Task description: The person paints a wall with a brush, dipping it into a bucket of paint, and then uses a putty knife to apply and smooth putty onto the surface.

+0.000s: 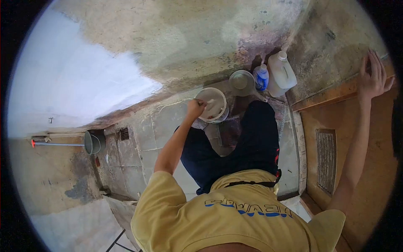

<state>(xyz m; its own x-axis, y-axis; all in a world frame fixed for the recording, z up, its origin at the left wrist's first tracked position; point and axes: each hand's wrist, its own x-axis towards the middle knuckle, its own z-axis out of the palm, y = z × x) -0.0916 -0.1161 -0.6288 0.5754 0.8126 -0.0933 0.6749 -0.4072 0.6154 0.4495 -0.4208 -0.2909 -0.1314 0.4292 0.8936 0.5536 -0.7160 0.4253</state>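
Though partly under the left grip (196,108), the white bucket (223,115) upright.

Faint shirt (201,220) lettering (248,208), barely legible

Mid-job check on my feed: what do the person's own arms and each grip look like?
Dull yellow short sleeves, with both forearms uncovered below. The left grip and right grip are ungloved, with no watch or band visible.
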